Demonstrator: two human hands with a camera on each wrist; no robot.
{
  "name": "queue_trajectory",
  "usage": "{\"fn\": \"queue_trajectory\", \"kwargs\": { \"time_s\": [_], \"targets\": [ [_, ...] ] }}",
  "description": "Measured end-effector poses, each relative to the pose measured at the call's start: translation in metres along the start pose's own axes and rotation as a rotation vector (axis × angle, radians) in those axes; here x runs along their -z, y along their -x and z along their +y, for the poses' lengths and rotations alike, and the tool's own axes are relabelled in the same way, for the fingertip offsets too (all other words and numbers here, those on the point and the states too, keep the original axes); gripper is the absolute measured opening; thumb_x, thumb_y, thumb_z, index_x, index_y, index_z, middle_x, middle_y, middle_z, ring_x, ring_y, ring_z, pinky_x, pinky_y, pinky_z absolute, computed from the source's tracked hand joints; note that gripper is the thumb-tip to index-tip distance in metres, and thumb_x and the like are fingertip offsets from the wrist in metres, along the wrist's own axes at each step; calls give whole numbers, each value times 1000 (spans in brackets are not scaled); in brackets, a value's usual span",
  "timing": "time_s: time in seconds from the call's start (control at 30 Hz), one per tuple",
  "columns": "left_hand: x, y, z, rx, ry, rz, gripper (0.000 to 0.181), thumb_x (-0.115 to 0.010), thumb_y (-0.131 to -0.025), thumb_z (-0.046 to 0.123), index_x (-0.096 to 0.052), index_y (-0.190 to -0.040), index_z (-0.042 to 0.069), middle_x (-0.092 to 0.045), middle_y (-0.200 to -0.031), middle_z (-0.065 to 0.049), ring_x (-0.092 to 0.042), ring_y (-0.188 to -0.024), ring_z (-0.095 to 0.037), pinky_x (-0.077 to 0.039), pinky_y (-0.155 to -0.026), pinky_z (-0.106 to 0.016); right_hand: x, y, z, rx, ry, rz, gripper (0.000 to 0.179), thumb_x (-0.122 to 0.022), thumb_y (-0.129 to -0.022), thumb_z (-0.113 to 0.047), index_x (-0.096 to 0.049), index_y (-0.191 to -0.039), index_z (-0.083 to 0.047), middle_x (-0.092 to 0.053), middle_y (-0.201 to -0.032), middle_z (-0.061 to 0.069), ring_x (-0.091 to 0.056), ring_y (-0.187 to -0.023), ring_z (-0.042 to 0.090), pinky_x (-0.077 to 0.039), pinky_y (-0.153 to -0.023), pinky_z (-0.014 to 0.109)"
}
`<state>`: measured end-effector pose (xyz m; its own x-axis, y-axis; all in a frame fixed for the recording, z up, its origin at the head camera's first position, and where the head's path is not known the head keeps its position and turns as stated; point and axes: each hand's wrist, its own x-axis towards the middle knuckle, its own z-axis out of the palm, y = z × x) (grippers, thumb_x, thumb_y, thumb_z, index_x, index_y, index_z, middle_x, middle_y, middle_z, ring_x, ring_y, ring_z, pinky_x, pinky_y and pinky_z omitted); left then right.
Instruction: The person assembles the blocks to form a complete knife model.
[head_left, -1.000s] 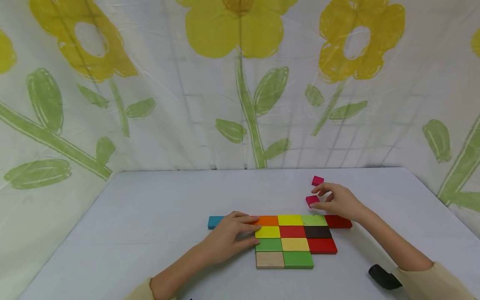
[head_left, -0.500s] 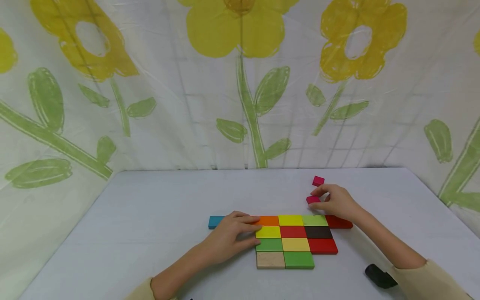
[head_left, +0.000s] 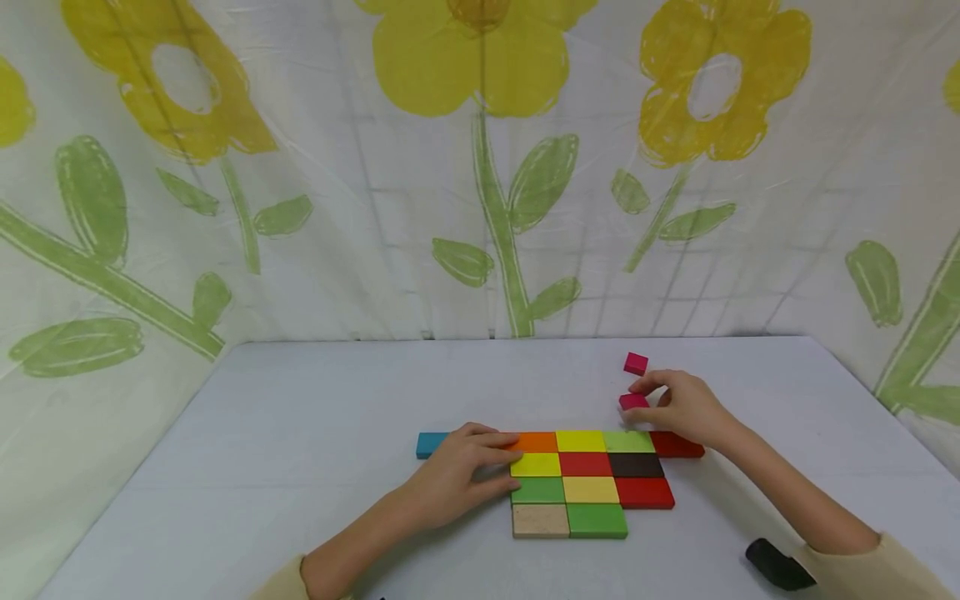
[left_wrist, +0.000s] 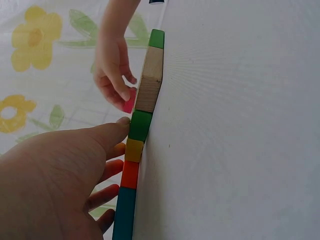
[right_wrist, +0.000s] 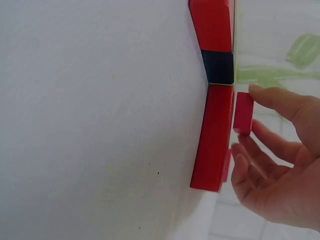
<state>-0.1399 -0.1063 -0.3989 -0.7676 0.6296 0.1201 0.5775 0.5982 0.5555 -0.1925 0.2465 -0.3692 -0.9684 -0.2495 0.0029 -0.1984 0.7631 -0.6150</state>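
My right hand [head_left: 686, 407] pinches a small pink block [right_wrist: 244, 113] between thumb and fingers, just beyond the far row of coloured wooden blocks. A second pink block [head_left: 636, 363] lies farther back on the table, apart from the hand. My left hand [head_left: 457, 475] rests along the left side of the arranged blocks, its fingers relaxed. In the head view, those fingertips touch a yellow block [head_left: 538, 464] and a green block [head_left: 540, 490], and the hand partly covers a blue block [head_left: 431, 444]. The left wrist view shows the left thumb against a green block [left_wrist: 140, 125].
The blocks form stepped rows, with a dark red block [head_left: 678, 446] at the far right and a plain wood block [head_left: 542, 521] in the near row. A black object [head_left: 778, 567] shows by the right sleeve. Behind the white table [head_left: 300, 400] hangs a flower-printed curtain [head_left: 315, 167].
The right thumb and fingers have closed on the nearer pink block, which has shifted slightly right with the hand. The left hand and the arranged blocks have stayed put.
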Motion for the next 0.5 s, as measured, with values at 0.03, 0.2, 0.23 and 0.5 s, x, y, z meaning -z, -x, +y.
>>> {"fn": "queue_trajectory", "kwargs": {
  "time_s": [0.03, 0.2, 0.23, 0.5],
  "targets": [
    [0, 0, 0, -1, 0, 1, 42, -71, -103, 33, -71, -139, 14, -62, -150, -1, -55, -134, -23, -47, -112, -47, 1, 2, 0, 3, 1, 2, 42, -86, -87, -22, -71, -117, 3, -71, -111, 18, -59, -83, 21, -52, -63, 29],
    [0, 0, 0, 5, 2, -3, 42, -71, -103, 35, -71, -140, 15, -62, -151, 0, -54, -134, -23, -46, -112, -48, 5, 12, 0, -2, 23, 14, 43, -87, -87, -23, -71, -118, 3, -71, -111, 18, -59, -86, 21, -52, -64, 29],
    [0, -1, 0, 6, 2, -5, 42, -71, -103, 35, -71, -140, 15, -62, -151, 0, -54, -134, -23, -47, -112, -48, 5, 14, 0, -5, 28, 18, 43, -87, -87, -23, -72, -118, 2, -71, -111, 18, -59, -86, 22, -52, -64, 29],
    [-1, -1, -1, 1, -1, -4, 42, -71, -103, 35, -71, -140, 14, -62, -151, 0, -55, -133, -22, -48, -112, -46, 9, 32, 2, 1, 22, 27, 41, -87, -87, -22, -73, -118, 1, -71, -108, 13, -60, -83, 19, -52, -58, 27]
  ]
}}
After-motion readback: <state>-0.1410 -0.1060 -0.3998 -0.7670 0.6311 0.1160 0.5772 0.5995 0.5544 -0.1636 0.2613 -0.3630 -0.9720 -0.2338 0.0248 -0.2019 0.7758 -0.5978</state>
